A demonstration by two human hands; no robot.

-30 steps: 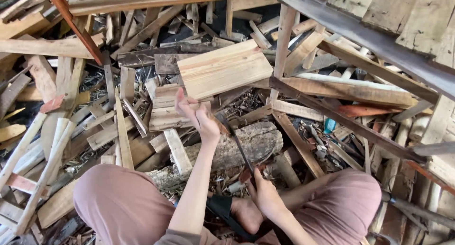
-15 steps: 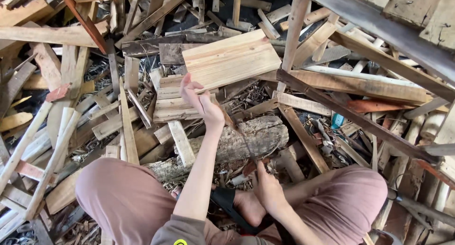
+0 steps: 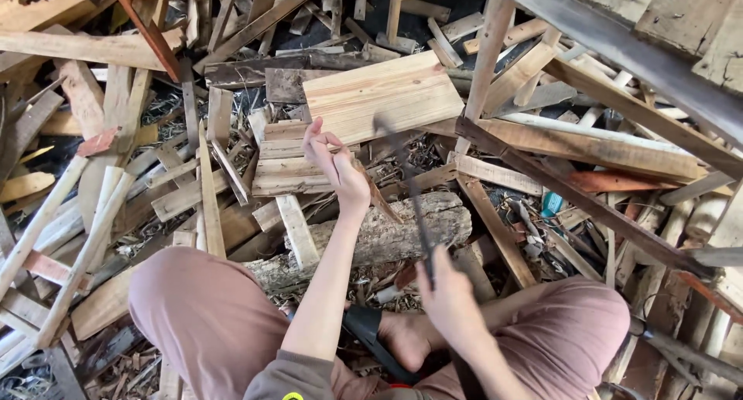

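My left hand (image 3: 334,162) is raised over a rough bark-covered log (image 3: 433,222) and grips a thin brown sliver of wood (image 3: 379,197), which slants down toward the log's top. My right hand (image 3: 447,298) is closed around the handle of a long dark chopping blade (image 3: 406,185). The blade points up and away from me, blurred, just right of the sliver. Both my knees in pinkish-brown trousers (image 3: 193,307) flank the log, and a bare foot (image 3: 402,342) rests between them.
A wide pale plank (image 3: 383,97) lies beyond the log on stacked short boards (image 3: 282,164). Loose slats, sticks and splinters cover the ground all around. Dark beams (image 3: 588,206) slant across the right side, and a reddish bar (image 3: 147,29) crosses the upper left.
My right hand has lifted the blade from low beside the log up to a raised position. My left hand stays over the log with the sliver. The view has shifted slightly.
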